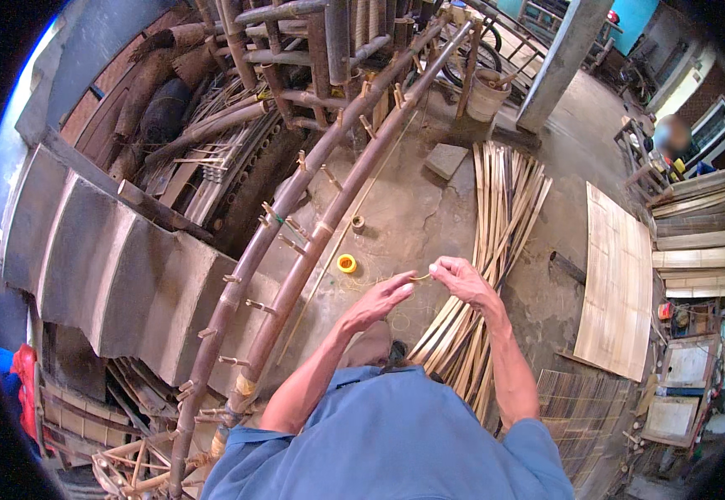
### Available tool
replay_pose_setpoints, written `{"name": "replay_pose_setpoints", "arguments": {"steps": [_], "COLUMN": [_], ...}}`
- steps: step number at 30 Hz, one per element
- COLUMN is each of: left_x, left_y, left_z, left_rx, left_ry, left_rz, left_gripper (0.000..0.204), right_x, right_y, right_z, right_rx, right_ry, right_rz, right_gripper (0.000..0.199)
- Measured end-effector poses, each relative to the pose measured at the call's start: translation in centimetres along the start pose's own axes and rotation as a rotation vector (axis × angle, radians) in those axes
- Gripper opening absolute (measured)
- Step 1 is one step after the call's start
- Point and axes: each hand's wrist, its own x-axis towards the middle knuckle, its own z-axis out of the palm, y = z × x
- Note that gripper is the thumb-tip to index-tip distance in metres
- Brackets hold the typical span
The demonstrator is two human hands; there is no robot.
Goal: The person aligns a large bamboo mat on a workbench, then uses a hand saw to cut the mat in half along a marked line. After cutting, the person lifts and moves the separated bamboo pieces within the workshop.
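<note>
A short, thin yellow strand (pixel 421 277) spans the small gap between my two hands, above the floor in front of me. My right hand (pixel 461 282) pinches one end between thumb and fingertips. At the other end, my left hand (pixel 381 301) has its fingers straight and close together, with the strand at their tips. Left of the hands, a small round yellow container (pixel 346 263) with orange inside stands on the floor. Beyond it is a short bamboo ring (pixel 358 223). A bundle of long split bamboo strips (pixel 502 208) runs along the floor under my right forearm.
Two long bamboo poles (pixel 319 227) with small pegs slant along my left. Past them is a ridged grey panel (pixel 104 258). A flat block (pixel 446 161) and a bucket (pixel 487 96) lie ahead; a woven bamboo sheet (pixel 616 279) lies right. Another person (pixel 673 137) is far right.
</note>
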Motion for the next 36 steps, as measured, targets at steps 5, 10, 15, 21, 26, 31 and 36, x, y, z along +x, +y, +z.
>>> {"name": "replay_pose_setpoints", "arguments": {"steps": [5, 10, 15, 21, 26, 31, 36], "left_x": [1.4, -0.8, -11.9, -14.4, 2.3, 7.5, 1.3], "left_y": [-1.5, -17.7, -38.6, -39.3, -13.5, -1.8, -7.4], "left_z": [-2.9, -9.8, -12.9, -13.4, -10.3, -8.6, -9.8], "left_rx": [0.130, 0.686, 0.972, 0.865, 0.144, -0.039, 0.070], "left_ry": [0.171, 0.532, 0.972, 0.514, 0.209, 0.090, 0.147], "left_rz": [-0.049, -0.284, -0.518, -0.909, -0.222, -0.010, -0.215], "left_gripper": [0.046, 0.035, 0.046, 0.055, 0.087, 0.049, 0.044], "right_x": [1.6, 1.2, 0.9, 4.9, 13.3, 17.3, 20.8], "right_y": [-3.6, -2.3, -8.3, -10.5, -6.3, -6.7, -7.6], "right_z": [-2.3, -13.2, -20.3, -17.5, -5.0, -1.7, -17.9], "right_rx": [0.013, 0.109, 0.364, -0.180, -0.249, -0.101, 0.615], "right_ry": [-0.129, -0.003, 0.341, 0.265, -0.186, -0.251, 0.315], "right_rz": [0.150, 0.214, 0.119, 0.201, 0.194, 0.168, -0.106], "right_gripper": [0.037, 0.032, 0.021, 0.026, 0.041, 0.034, 0.017]}}
